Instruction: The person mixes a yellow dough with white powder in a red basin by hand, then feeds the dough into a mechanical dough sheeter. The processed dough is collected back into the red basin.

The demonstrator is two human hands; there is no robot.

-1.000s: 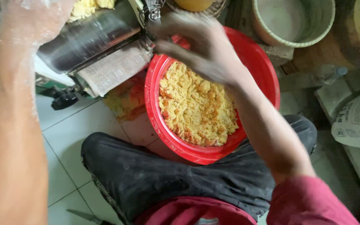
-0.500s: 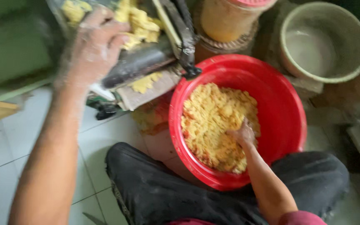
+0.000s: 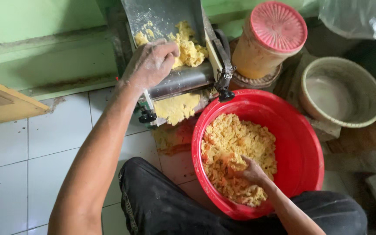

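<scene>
My left hand (image 3: pixel 151 64), dusted with flour, presses on yellow dough (image 3: pixel 188 48) in the metal chute of a roller machine (image 3: pixel 179 78). A flat sheet of dough (image 3: pixel 177 108) hangs out below the roller. My right hand (image 3: pixel 251 170) is down in a red plastic basin (image 3: pixel 303 148), fingers closed on a clump of the crumbly yellow dough (image 3: pixel 236 148) that fills it. The basin rests against my knee in dark trousers (image 3: pixel 162 204).
A tan jar with a pink lid (image 3: pixel 273 39) stands behind the basin. A pale empty bowl (image 3: pixel 342 93) sits to the right. White floor tiles (image 3: pixel 44 152) lie at left, a yellow wooden piece (image 3: pixel 5 102) at the far left, a green wall behind.
The view has tilted up toward the machine. My left hand has stayed at the chute on the dough. My right hand has dropped from above the basin into the crumbly dough.
</scene>
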